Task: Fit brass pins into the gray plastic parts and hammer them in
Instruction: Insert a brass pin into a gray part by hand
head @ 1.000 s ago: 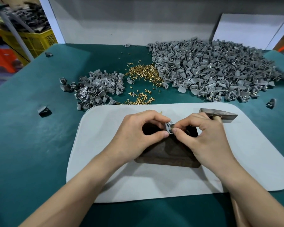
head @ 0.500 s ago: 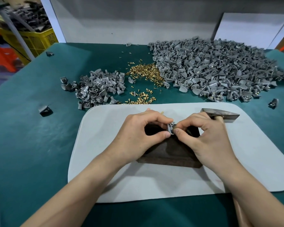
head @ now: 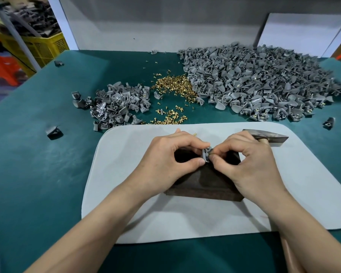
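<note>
Gray plastic part [head: 206, 153] sits upright above the far edge of the dark block [head: 205, 186], held between both hands so that its socket faces the right fingertips. The left hand [head: 171, 156] is clamped on it, thumb below and forefinger on top, which steadies the piece and keeps it over the block, where a blow can land on something solid. The right hand [head: 248, 162] has thumb and forefinger pinched together against the part's right edge. I judge that they hold a brass pin being started into its hole, though the pin itself is too small and too covered to make out.

The hammer [head: 268, 135] lies just beyond the block's far right corner, its head poking out from behind the right hand. Its handle runs under that hand, so it is ready once the pin is seated. Whether the palm grips the handle cannot be told.

The block rests on a white mat [head: 126, 174], probably there to cushion the strikes. Beyond the block, loose brass pins [head: 175, 85] are scattered within reach. A large heap of gray parts [head: 254, 81] lies far right of the block, and a smaller heap [head: 118, 103] lies far left of it, so the two stocks stay separate.

The step in hand looks like fitting, with hammering not yet begun.
</note>
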Demonstrator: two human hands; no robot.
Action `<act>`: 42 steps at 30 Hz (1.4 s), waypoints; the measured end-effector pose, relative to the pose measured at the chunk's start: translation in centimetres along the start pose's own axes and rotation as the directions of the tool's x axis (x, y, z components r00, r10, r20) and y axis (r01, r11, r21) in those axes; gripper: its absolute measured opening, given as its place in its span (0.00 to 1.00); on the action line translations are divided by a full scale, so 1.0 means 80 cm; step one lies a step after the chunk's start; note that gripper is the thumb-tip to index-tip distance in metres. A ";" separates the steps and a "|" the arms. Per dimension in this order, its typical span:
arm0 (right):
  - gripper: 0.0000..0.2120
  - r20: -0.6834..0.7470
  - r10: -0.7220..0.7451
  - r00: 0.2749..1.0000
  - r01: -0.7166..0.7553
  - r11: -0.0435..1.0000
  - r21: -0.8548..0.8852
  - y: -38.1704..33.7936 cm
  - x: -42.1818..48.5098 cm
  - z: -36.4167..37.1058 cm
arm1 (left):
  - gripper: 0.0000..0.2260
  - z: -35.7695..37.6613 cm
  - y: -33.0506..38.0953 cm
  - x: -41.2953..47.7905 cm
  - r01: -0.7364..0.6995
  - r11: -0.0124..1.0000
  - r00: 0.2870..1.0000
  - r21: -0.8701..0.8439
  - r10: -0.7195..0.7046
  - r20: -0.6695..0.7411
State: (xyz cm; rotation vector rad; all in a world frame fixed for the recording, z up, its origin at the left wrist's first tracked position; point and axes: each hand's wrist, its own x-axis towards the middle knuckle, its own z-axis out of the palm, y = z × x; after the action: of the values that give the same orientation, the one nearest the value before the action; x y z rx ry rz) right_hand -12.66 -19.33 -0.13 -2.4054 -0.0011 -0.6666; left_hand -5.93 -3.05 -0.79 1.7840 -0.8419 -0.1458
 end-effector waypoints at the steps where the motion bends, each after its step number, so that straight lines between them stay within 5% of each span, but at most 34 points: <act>1: 0.12 0.002 0.004 1.000 -0.004 1.000 0.007 0.000 0.000 0.000 | 0.12 0.000 0.000 0.000 -0.003 1.000 1.000 0.003 0.003 0.003; 17: 0.11 0.052 0.124 0.991 -0.131 0.977 0.170 0.001 0.000 0.000 | 0.11 0.002 0.002 0.000 0.013 1.000 1.000 0.007 -0.012 -0.021; 33: 0.11 0.076 0.093 0.993 -0.106 0.975 0.195 0.001 0.002 -0.002 | 0.09 0.003 0.004 0.001 0.055 0.997 0.998 -0.047 -0.056 -0.028; 42: 0.07 0.328 0.200 0.923 -0.323 0.867 0.380 0.013 0.014 -0.020 | 0.10 0.007 0.006 -0.001 0.077 0.996 0.996 -0.036 -0.078 -0.053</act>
State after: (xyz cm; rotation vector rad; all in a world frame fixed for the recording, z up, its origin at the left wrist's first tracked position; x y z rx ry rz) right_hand -12.28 -21.30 0.84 -1.9984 0.0583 -0.1676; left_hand -6.46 -3.51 -0.59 1.7819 -0.7281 -0.1608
